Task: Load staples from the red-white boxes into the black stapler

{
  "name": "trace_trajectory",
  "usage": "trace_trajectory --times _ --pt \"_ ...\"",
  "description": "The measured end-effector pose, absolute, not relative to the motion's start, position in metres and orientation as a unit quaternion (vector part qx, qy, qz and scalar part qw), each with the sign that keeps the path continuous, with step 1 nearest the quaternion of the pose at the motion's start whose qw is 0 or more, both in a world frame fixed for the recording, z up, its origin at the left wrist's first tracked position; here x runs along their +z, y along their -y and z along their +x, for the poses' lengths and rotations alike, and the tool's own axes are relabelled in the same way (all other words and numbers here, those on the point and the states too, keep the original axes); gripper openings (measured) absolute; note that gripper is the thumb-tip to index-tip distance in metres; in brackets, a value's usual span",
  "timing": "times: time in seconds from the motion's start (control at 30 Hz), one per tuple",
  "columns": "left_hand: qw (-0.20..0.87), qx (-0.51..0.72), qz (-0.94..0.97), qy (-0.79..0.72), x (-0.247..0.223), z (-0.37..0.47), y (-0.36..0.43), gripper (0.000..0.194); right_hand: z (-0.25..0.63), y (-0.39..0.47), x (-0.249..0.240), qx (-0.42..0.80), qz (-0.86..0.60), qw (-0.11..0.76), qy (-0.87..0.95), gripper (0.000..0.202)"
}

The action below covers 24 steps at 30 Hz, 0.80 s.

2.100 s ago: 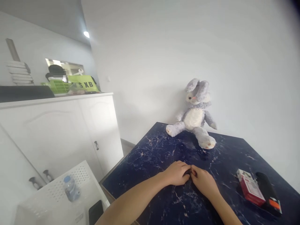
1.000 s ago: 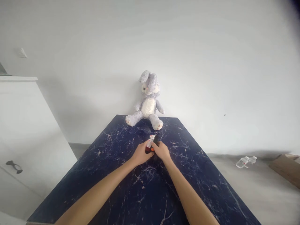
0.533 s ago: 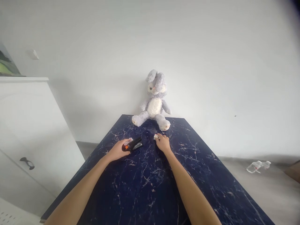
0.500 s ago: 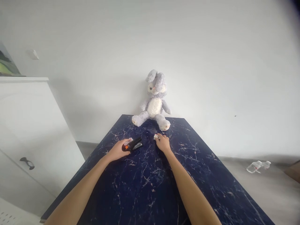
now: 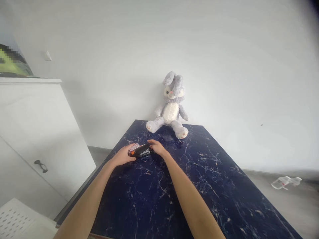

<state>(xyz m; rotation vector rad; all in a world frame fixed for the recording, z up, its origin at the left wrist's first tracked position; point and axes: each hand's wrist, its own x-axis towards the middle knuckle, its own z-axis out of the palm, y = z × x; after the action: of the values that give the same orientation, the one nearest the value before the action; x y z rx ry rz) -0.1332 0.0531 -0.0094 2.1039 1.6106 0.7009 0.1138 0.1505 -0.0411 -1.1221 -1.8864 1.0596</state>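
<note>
Near mid-frame, we see a long black stapler (image 5: 144, 148) with an orange patch and a small pale box (image 5: 134, 147) with reddish print. Across the bottom, we find a dark blue tabletop (image 5: 199, 172) veined white like marble; above centre, a lavender-grey plush rabbit (image 5: 171, 112), cream-bellied; at left, a white panelled cabinet (image 5: 37, 122).

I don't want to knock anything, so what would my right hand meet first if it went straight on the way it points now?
Most likely the black stapler held in your left hand: its end lies right by the fingertips of your right hand, perhaps touching, though depth is unclear.
</note>
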Motion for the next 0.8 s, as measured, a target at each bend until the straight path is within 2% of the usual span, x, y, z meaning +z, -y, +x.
trace_trajectory --times 0.1,0.23,0.47,0.63,0.8 --pt "0.235 0.28 0.733 -0.574 -0.007 -0.144 -0.057 0.076 0.113 -0.139 -0.051 0.399 -0.453 0.389 0.696 0.044" --pt "0.278 0.307 0.699 -0.583 -0.009 -0.153 -0.06 0.062 0.11 -0.129 -0.057 0.406 -0.432 0.393 0.703 0.041" --pt "0.317 0.303 0.69 -0.575 -0.013 -0.155 -0.06 0.073 0.113 -0.125 -0.054 0.367 -0.43 0.389 0.727 0.033" --pt "0.327 0.325 0.682 -0.568 -0.015 -0.156 -0.063 0.073 0.119 -0.122 -0.049 0.353 -0.425 0.362 0.751 0.032" --pt "0.337 0.327 0.671 -0.573 -0.012 -0.156 -0.06 0.075 0.142 -0.125 -0.042 0.325 -0.423 0.323 0.782 0.022"
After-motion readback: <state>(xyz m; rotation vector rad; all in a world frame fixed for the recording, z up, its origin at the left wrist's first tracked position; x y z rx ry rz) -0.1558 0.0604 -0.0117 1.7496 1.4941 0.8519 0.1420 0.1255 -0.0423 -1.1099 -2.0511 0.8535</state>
